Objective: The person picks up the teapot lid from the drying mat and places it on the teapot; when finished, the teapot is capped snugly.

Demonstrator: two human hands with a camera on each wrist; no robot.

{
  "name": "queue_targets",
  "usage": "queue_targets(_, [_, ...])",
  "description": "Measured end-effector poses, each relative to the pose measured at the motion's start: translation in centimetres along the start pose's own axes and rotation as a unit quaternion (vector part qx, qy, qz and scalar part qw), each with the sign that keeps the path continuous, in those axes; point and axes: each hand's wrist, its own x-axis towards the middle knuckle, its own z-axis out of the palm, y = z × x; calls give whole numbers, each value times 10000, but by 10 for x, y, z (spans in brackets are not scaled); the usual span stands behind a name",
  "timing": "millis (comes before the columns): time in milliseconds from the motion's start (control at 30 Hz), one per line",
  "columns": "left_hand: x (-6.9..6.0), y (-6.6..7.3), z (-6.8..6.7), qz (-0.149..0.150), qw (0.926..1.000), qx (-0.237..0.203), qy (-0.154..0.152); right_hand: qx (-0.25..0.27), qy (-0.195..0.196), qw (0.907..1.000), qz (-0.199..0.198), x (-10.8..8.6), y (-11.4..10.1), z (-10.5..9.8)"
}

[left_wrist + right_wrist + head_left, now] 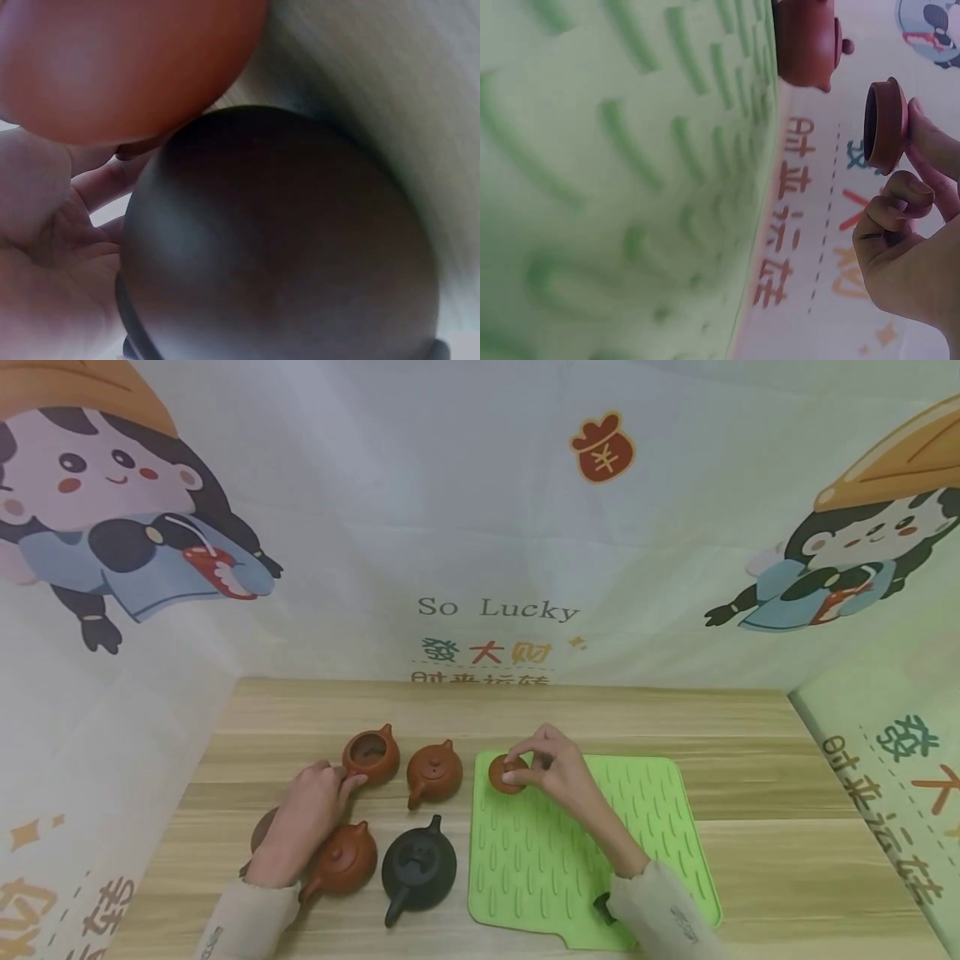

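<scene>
A reddish-brown clay teapot stands lidless at the back left, its dark inside showing. My left hand reaches over the other pots and pinches its handle. With thumb and fingertips, my right hand holds a round clay lid by its knob. The lid hangs above the mat in the right wrist view, its hollow underside facing away from the fingers. Beneath my left forearm are a lidded red teapot and a dark brown teapot, mostly hidden in the head view.
Another lidded red teapot stands right of the open one. A black teapot is nearer the front. The ridged green mat lies on the wooden table, with a small black object partly under my right sleeve.
</scene>
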Motion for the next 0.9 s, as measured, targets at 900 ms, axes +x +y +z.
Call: queue_targets(900, [-1,-6,6,-19,10000,11,-61,201,-569,9977,-302,51,-41,61])
